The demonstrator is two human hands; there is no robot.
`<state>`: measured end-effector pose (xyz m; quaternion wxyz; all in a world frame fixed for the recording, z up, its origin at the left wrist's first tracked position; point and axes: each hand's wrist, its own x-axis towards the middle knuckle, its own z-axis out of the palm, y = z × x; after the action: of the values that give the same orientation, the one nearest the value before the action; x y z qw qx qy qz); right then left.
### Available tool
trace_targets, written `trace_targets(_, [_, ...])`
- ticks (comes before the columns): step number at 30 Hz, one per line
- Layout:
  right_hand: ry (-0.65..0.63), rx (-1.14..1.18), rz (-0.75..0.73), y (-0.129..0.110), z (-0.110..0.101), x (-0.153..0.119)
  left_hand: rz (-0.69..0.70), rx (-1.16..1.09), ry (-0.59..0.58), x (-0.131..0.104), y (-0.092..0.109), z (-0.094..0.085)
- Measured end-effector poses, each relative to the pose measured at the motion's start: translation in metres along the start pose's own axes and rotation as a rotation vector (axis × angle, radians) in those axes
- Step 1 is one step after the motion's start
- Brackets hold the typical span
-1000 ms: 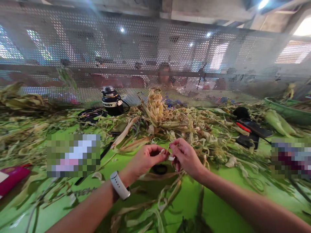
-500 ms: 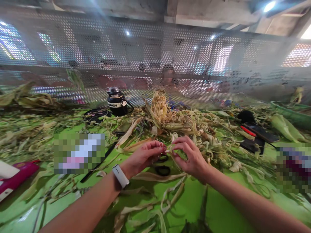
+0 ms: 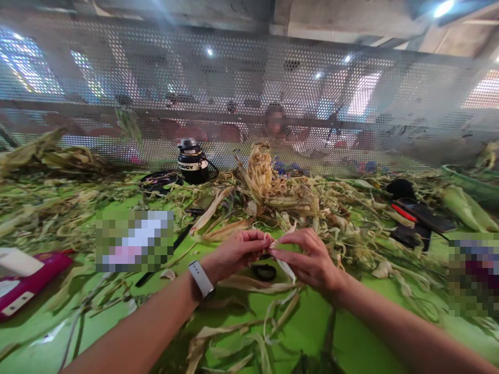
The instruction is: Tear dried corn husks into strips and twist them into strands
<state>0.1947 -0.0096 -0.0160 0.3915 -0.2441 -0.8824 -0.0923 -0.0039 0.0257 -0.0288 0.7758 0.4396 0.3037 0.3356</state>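
Note:
My left hand (image 3: 244,249), with a pale watch band on its wrist, pinches a thin strip of corn husk at the middle of the view. Fingertip to fingertip with it, my right hand (image 3: 310,254) is closed on the same husk strip (image 3: 287,270), whose pale end hangs below the fingers. Just under the hands, the black handle of what look like scissors (image 3: 265,272) lies on the green table. Loose dry husk strips (image 3: 257,284) are spread around it. The exact hold at the fingertips is partly hidden.
Behind the hands rises a heap of dry husks (image 3: 261,176). A black flask (image 3: 193,162) stands left of it, before a perforated metal screen (image 3: 234,78). A magenta device (image 3: 35,280) lies at left, a black phone-like object (image 3: 424,214) at right. A person is visible beyond the screen.
My right hand has come closer to my left, its fingers now together at the husk strip. The strip's end now hangs below them. The view has shifted slightly.

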Motion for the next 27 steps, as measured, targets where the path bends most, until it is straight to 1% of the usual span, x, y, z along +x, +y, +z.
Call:
trace_targets(4, [0.084,0.323,0.230,-0.006,0.006,0.001,0.010,-0.016,0.006,0.001,-0.003,-0.002])
trace_targets(7, [0.111,0.544,0.486,-0.010,0.012,0.000,0.012,-0.024,-0.018,0.000,-0.002,-0.002])
trace_targets(10, [0.158,0.691,0.751,-0.013,0.016,0.002,0.029,0.012,-0.016,-0.001,-0.001,0.001])
trace_targets(12, [0.212,0.763,0.863,-0.014,0.017,0.004,0.056,0.059,0.016,-0.002,0.000,0.002])
trace_targets(14, [0.234,0.844,0.944,-0.014,0.017,0.008,0.077,0.112,0.047,-0.001,0.000,0.003])
trace_targets(18, [0.180,0.965,1.035,-0.012,0.017,0.010,0.120,0.192,0.069,-0.001,0.000,0.004])
trace_targets(21, [0.184,0.970,1.068,-0.009,0.020,0.007,0.144,0.198,0.065,-0.002,0.000,0.007])
trace_targets(24, [0.144,0.899,1.019,-0.007,0.023,0.004,0.134,0.202,0.094,-0.003,0.002,0.010])
trace_targets(27, [0.091,0.732,0.898,-0.006,0.021,0.003,0.150,0.238,0.161,-0.004,0.002,0.012])
